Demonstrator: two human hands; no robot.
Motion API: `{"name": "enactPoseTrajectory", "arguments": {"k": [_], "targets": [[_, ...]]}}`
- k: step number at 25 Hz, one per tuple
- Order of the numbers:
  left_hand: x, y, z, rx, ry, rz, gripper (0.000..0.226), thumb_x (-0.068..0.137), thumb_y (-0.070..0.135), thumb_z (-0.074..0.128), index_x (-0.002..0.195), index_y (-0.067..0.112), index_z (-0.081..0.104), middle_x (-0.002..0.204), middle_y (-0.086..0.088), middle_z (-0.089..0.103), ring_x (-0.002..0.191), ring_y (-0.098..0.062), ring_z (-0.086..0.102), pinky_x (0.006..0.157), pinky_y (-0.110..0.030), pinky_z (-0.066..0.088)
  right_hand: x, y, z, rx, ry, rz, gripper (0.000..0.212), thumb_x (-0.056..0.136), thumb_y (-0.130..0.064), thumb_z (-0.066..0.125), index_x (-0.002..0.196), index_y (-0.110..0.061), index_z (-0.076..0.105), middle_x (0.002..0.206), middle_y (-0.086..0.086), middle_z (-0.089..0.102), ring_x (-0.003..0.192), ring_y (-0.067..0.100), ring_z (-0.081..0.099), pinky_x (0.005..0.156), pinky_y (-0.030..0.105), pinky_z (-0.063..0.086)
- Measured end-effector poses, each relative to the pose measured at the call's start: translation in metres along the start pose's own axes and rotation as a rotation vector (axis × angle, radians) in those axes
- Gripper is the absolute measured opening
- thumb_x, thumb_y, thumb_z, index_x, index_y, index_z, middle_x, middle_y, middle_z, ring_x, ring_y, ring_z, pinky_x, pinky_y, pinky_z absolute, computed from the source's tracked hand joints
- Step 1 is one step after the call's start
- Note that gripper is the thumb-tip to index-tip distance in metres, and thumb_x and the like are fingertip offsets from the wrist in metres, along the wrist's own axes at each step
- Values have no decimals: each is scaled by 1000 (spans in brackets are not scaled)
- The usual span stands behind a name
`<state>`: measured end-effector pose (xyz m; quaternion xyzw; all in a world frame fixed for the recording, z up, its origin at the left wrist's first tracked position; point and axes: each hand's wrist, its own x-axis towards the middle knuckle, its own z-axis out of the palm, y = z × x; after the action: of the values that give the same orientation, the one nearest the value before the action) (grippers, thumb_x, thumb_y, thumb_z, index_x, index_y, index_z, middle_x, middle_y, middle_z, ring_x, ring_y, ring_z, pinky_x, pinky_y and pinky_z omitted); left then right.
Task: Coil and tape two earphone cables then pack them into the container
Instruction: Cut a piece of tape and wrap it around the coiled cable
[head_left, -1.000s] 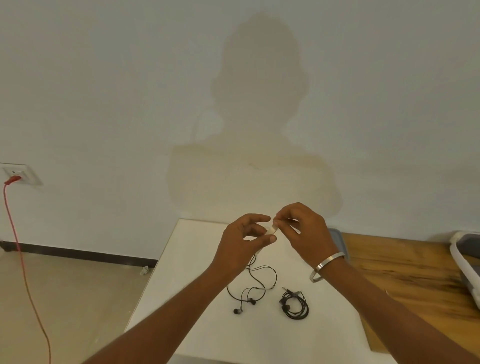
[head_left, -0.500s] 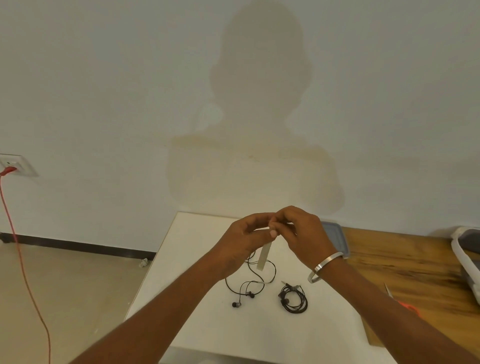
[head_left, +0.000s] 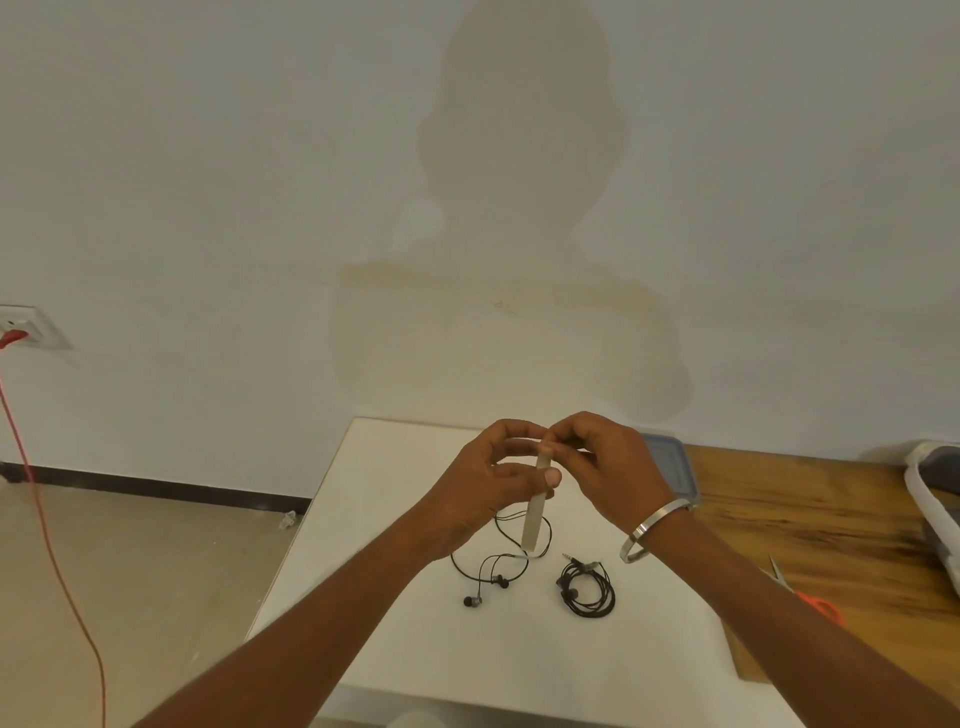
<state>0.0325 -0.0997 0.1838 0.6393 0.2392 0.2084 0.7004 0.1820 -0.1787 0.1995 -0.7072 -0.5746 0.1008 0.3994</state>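
Above the white table (head_left: 374, 597), my left hand (head_left: 483, 483) and my right hand (head_left: 608, 467) meet fingertip to fingertip. Both pinch the top of a pale strip of tape (head_left: 532, 525), which hangs straight down, with my left thumb pressed against it. Below the hands, a loose black earphone cable (head_left: 493, 569) lies spread on the table, its two buds at the front. To its right lies a second black earphone cable (head_left: 589, 592), coiled in a small bundle. A grey-blue container (head_left: 672, 462) sits at the table's back right, partly hidden by my right hand.
Scissors with orange handles (head_left: 813, 603) lie on the wooden table (head_left: 831, 519) to the right. A white and grey object (head_left: 930, 499) sits at the far right edge. A red cord (head_left: 47, 530) hangs from a wall socket (head_left: 31, 325) on the left.
My hands have closed together at the fingertips. The tape strip, short between them a second ago, now hangs much longer below my left thumb.
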Motion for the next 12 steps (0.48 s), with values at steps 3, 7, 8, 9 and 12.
{"name": "enactPoseTrajectory", "arguments": {"k": [3,7,8,9,12], "targets": [[-1,-1,-3,305,18,54,44,78,37,79,115,33,55,116,16,65,106,0,60,94,-27,47,2,0,-3,0,-8,24,7,86,-16,62,88,-11,67,80,-6,63,73,-3,56,69,0,42],[-3,-7,-3,341,29,131,35,84,37,73,110,27,52,114,14,65,114,-1,59,100,-28,44,3,-3,-4,70,-56,69,8,87,-16,61,90,-11,66,79,-3,65,69,-1,61,65,2,46],[-5,-7,-1,266,6,125,35,85,32,72,111,23,50,116,9,65,112,-6,62,96,-29,48,4,-4,-3,90,-53,72,8,87,-16,61,89,-10,66,79,-2,65,70,1,62,65,4,48],[-7,-8,-1,201,-13,114,37,86,27,72,113,20,48,119,3,64,108,-8,64,89,-28,52,4,-5,-3,95,-47,72,7,87,-15,61,88,-11,66,80,-1,66,71,4,63,65,6,49],[-10,-8,0,161,-5,125,41,84,33,70,115,21,46,116,-3,61,94,-13,67,78,-30,55,3,-5,-1,122,-76,80,5,87,-11,61,88,-9,65,81,1,65,72,5,63,62,7,50]]}}
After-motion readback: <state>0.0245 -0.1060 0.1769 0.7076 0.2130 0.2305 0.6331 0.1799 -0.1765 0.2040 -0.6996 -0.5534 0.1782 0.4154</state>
